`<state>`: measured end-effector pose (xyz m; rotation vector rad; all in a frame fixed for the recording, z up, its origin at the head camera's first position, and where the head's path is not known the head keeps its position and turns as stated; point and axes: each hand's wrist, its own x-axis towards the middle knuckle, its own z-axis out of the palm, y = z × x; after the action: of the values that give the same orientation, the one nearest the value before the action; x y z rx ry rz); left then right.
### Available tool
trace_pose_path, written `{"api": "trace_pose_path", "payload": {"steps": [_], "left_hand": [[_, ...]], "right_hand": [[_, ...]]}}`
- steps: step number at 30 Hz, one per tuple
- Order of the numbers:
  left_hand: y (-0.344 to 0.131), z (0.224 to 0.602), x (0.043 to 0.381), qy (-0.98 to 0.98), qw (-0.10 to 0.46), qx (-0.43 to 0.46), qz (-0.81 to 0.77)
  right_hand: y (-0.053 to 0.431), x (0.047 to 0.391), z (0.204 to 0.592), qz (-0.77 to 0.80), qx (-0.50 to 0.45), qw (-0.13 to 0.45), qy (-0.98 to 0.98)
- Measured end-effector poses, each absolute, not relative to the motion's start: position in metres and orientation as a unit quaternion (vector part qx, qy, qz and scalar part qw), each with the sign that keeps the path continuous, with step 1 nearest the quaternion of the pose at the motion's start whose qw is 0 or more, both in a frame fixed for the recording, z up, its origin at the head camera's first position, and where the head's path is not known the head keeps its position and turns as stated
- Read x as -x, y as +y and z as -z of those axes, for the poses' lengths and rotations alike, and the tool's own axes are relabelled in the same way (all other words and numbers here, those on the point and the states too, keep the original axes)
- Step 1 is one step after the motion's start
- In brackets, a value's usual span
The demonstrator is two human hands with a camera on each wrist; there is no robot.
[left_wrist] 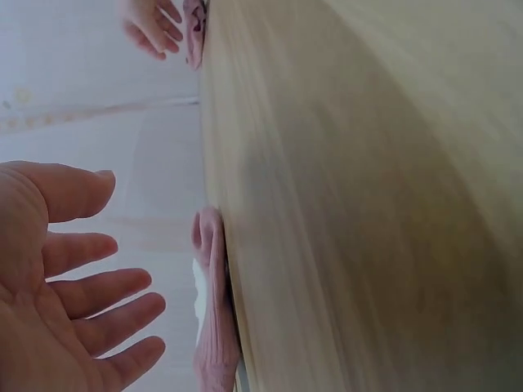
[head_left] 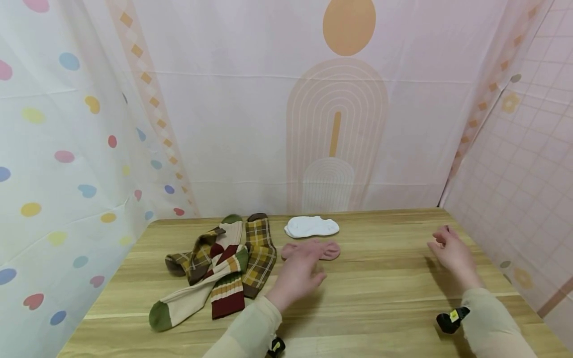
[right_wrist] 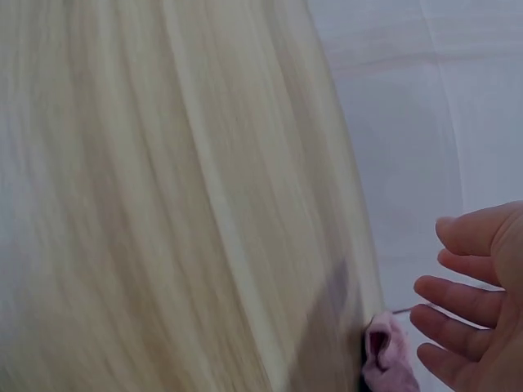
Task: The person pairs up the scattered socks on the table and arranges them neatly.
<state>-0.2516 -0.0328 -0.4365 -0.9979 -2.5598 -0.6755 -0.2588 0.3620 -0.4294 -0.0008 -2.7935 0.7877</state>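
Pink sock (head_left: pixel 332 250), centre of the head view, lies beneath the left hand (head_left: pixel 298 273), whose fingers are spread and grip nothing. At right, the right hand (head_left: pixel 453 254) is relaxed and empty, near a second pink cloth (right_wrist: pixel 389 359), lower right of its wrist view. White socks (head_left: pixel 312 226) lie just above the pink sock; patterned socks (head_left: pixel 228 268) overlap at left. Possible fault: a low sweep could push pink into white.
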Motion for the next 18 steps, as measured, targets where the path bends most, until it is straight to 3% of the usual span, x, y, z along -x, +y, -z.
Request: {"api": "trace_pose_path", "payload": {"steps": [8, 12, 18], "left_hand": [[-0.022, 0.440, 0.244, -0.893, 0.208, 0.366, 0.159], [-0.018, 0.442, 0.241, -0.902, 0.206, 0.360, 0.122], [-0.014, 0.443, 0.236, -0.916, 0.191, 0.343, 0.084]], "right_hand": [[0.373, 0.256, 0.427, -0.240, 0.032, 0.111, -0.964], [0.376, 0.256, 0.428, -0.211, 0.032, 0.115, -0.970], [0.379, 0.259, 0.431, -0.165, 0.001, 0.057, -0.985]]}}
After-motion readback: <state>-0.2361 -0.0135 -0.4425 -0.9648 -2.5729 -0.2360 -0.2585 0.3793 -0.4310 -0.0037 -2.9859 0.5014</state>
